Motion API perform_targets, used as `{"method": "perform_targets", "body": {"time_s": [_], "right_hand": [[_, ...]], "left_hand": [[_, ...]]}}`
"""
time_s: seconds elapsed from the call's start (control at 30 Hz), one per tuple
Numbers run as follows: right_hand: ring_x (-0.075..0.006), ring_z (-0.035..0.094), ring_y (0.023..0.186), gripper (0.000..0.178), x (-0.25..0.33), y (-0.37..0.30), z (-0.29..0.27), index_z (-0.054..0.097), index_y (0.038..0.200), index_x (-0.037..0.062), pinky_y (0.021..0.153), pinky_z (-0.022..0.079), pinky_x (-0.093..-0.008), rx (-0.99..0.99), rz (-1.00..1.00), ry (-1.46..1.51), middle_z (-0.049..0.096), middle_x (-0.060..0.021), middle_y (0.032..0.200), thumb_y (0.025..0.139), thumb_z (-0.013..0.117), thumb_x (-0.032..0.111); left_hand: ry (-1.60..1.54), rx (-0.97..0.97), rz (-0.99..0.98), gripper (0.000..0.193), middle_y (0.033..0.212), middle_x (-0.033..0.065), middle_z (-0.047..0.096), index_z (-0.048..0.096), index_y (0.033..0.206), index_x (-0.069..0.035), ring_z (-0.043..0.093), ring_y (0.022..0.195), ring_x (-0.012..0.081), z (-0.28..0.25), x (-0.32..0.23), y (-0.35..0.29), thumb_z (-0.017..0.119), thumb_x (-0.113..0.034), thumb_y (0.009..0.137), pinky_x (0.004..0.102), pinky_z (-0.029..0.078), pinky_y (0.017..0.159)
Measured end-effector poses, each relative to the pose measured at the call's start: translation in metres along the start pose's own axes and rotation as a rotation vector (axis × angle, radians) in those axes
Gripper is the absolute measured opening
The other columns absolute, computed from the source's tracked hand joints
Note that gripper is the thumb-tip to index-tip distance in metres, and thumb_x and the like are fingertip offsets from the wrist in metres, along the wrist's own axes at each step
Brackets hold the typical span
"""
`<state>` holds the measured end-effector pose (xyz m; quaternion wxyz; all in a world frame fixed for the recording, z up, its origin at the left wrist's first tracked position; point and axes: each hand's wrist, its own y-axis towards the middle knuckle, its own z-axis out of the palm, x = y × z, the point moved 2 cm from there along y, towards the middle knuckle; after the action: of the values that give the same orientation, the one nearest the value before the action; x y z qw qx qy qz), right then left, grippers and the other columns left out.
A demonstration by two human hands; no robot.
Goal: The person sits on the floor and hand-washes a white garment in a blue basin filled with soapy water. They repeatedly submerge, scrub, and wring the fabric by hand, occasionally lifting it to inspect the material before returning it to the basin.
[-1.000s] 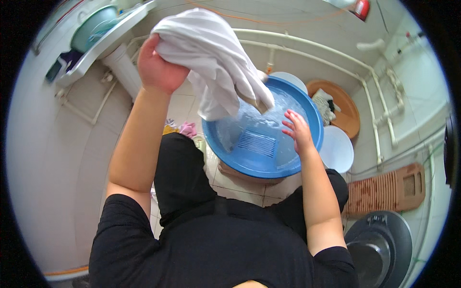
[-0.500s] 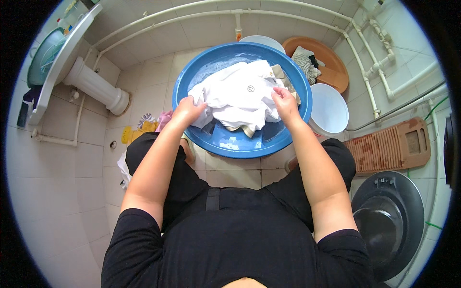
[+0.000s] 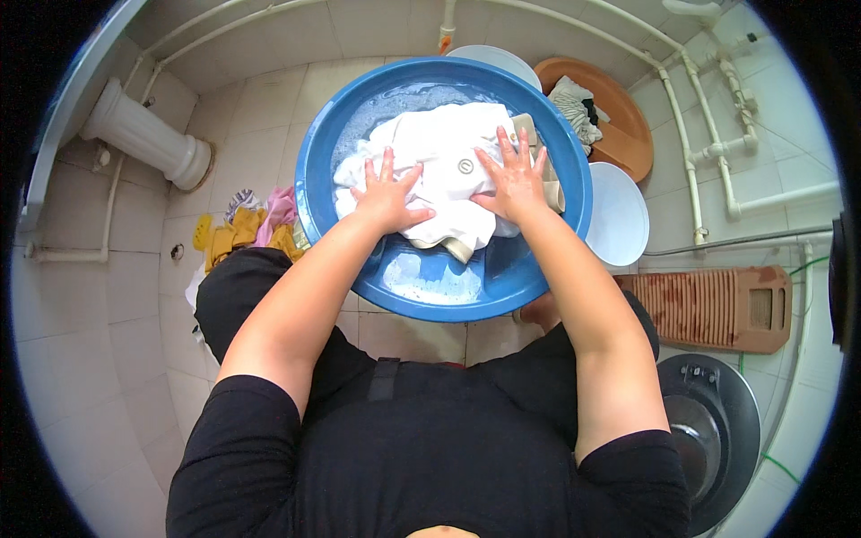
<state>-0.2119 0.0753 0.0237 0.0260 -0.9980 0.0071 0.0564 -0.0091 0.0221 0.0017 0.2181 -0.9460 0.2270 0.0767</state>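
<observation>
Standing at the upper centre of the frame, the blue tub (image 3: pixel 430 310) in front of you is the largest item and holds sudsy liquid. Your white garment (image 3: pixel 446 148) lies bunched inside it, with beige parts showing at its right side and lower edge. At the lower right of the frame is a dark basin (image 3: pixel 737 421); above it lies a brown washboard (image 3: pixel 695 309) with ridges and a handle slot. An orange-brown basin (image 3: pixel 630 151) at the upper right carries a striped cloth (image 3: pixel 572 109). A white column (image 3: pixel 148 139) is noted at the upper left. A white round container (image 3: pixel 619 215) sits just beside the tub on its right. Left of the tub, yellow cloth (image 3: pixel 233 235) lies against pink cloth (image 3: pixel 280 208). Your left hand (image 3: pixel 386 202) and right hand (image 3: pixel 516 184) are apart from each other, palms down on the garment, fingers spread, gripping nothing. Smallest recorded: a round grey mark (image 3: pixel 465 166) on the garment, between your hands.
</observation>
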Motion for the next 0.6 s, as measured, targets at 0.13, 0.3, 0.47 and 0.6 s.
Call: {"method": "perform_targets", "body": {"time_s": [0.13,0.3,0.47,0.6], "right_hand": [[-0.0375,0.000,0.132,0.079,-0.009,0.028,0.020,0.032,0.132,0.0330,0.098,0.006,-0.0635,0.081,-0.092,-0.021,0.008,-0.0077,0.145,0.063,0.060,0.060],[-0.0368,0.003,0.132,0.079,-0.021,0.052,0.056,0.030,0.133,0.0349,0.098,0.009,-0.0626,0.150,-0.044,0.039,0.010,-0.0068,0.145,0.064,0.054,0.066],[-0.0359,0.008,0.132,0.080,-0.021,0.069,0.074,0.025,0.134,0.0356,0.098,0.016,-0.0605,0.146,-0.031,0.076,0.011,-0.0068,0.145,0.066,0.054,0.065],[-0.0371,0.015,0.130,0.080,-0.020,0.081,0.091,0.023,0.135,0.0361,0.098,0.021,-0.0573,0.284,0.025,0.297,0.011,-0.0074,0.144,0.067,0.054,0.065]], "left_hand": [[-0.054,0.057,-0.024,0.089,0.145,0.0147,-0.003,0.024,0.135,-0.033,0.001,0.130,0.0442,0.010,0.007,0.024,0.064,-0.061,0.060,0.0674,0.018,0.092],[-0.209,-0.018,0.058,0.094,0.143,0.0195,0.002,0.020,0.137,-0.025,0.018,0.127,0.0438,0.030,0.031,0.057,0.063,-0.060,0.061,0.0488,0.024,0.101],[-0.572,0.089,0.106,0.090,0.126,0.0215,0.042,0.029,0.133,-0.007,0.042,0.117,0.0309,0.036,0.040,0.077,0.062,-0.057,0.066,0.0335,0.031,0.097],[-0.693,0.312,0.017,0.066,0.119,0.0154,0.051,0.048,0.120,-0.003,0.047,0.110,0.0245,0.032,0.035,0.082,0.054,-0.052,0.076,0.0320,0.034,0.093]]}}
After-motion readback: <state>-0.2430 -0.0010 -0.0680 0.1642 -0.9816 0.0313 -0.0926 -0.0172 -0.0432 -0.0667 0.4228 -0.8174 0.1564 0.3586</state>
